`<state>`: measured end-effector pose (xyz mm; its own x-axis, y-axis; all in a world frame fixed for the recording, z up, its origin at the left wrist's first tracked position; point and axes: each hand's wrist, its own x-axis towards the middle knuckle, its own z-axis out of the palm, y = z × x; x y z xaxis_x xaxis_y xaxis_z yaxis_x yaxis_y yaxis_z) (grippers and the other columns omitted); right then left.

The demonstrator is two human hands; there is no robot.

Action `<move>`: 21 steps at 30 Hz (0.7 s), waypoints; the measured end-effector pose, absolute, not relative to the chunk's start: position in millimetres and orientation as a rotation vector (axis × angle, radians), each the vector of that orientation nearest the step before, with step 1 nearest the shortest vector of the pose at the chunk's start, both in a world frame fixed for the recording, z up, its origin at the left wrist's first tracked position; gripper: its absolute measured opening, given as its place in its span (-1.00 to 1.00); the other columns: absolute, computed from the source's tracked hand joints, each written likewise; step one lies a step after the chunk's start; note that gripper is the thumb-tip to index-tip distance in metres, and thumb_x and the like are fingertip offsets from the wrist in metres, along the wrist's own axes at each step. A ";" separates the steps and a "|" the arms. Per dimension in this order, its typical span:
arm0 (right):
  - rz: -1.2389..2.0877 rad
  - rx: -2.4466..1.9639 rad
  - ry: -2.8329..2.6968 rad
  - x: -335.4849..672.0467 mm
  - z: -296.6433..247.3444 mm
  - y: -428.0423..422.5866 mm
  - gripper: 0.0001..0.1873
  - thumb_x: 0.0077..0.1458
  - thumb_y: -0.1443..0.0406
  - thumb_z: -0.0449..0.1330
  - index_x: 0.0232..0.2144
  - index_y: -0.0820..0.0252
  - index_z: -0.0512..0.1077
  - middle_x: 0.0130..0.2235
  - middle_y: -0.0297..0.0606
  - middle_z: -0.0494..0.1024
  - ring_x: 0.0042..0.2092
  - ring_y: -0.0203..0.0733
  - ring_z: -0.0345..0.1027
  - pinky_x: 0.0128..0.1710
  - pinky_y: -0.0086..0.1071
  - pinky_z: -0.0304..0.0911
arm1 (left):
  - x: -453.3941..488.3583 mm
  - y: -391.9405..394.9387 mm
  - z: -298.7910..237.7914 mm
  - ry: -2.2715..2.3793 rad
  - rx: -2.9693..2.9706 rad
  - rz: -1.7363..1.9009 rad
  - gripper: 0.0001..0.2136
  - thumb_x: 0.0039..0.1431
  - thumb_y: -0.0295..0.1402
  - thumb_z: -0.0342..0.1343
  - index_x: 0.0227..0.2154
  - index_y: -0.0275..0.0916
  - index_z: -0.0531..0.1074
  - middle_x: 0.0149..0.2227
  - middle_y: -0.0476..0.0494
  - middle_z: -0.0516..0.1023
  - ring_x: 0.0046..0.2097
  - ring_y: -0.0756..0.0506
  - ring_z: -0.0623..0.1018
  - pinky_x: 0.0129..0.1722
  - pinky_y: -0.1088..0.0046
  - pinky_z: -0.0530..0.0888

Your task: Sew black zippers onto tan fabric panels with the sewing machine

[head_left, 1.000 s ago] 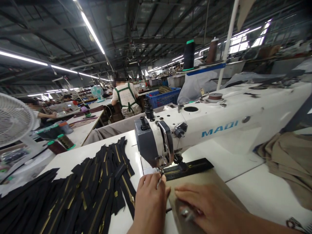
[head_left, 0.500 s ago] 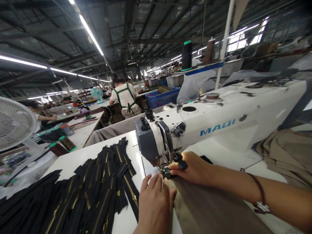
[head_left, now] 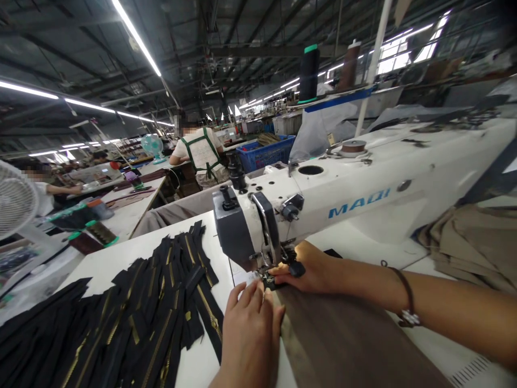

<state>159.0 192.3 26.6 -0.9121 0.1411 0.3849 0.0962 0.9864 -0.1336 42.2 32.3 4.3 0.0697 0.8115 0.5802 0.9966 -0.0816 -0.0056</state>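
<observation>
A piece of brown fabric (head_left: 339,334) lies on the sewing machine bed, with its upper end under the presser foot (head_left: 267,277). My right hand (head_left: 315,267) rests on that end behind the needle area, thumb and forefinger closed together at the foot. On the near left, my left hand (head_left: 250,323) lies palm down with fingers stretched towards the foot, its thumb by the fabric's left edge. The head of the white sewing machine (head_left: 246,226) stands over both hands. What lies beneath my left fingertips is hidden.
Many black zippers with brass teeth (head_left: 161,302) are spread over the table at left. Folded brown fabric pieces (head_left: 472,242) lie at right. Beyond are a white fan (head_left: 18,199), thread cones (head_left: 95,231), a blue crate (head_left: 266,153) and a person (head_left: 200,151) seated with their back to me.
The whole view has shifted slightly, so the machine and table sit a little further left and up. Both hands keep nearly the same place at the presser foot.
</observation>
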 end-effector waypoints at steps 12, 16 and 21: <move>0.021 -0.162 -2.764 158.8 34.7 190.6 -0.80 0.12 0.24 0.19 -0.49 0.17 0.54 -0.47 -0.30 0.51 -0.46 -0.27 0.29 -0.52 -0.41 -0.08 | 43.1 28.5 7.7 -1.791 -1.940 -0.294 -0.79 0.29 -0.39 -0.04 -0.20 -0.31 0.48 -0.09 -0.28 0.57 -0.01 -0.23 0.52 0.01 0.11 0.38; 0.004 -0.171 -2.780 158.4 33.8 191.5 -0.81 0.13 0.22 0.19 -0.44 0.16 0.56 -0.45 -0.28 0.53 -0.43 -0.24 0.31 -0.51 -0.39 -0.08 | 46.6 29.9 13.3 -1.771 -1.917 -0.325 -0.77 0.29 -0.39 -0.06 -0.26 -0.33 0.50 -0.13 -0.29 0.59 -0.06 -0.23 0.55 -0.03 0.12 0.40; 0.016 -0.180 -2.840 159.3 34.4 193.9 -0.78 0.17 0.19 0.15 -0.38 0.10 0.57 -0.34 -0.26 0.56 -0.33 -0.19 0.37 -0.46 -0.36 -0.05 | 48.7 31.0 18.1 -1.720 -1.949 -0.361 -0.73 0.30 -0.36 -0.07 -0.31 -0.36 0.52 -0.18 -0.33 0.60 -0.10 -0.26 0.57 -0.06 0.10 0.39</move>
<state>159.3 193.9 34.4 -0.9489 0.1250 0.2899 0.1217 0.9921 -0.0294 48.7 31.0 18.1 0.1617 0.8417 0.5151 0.9778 -0.0663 -0.1987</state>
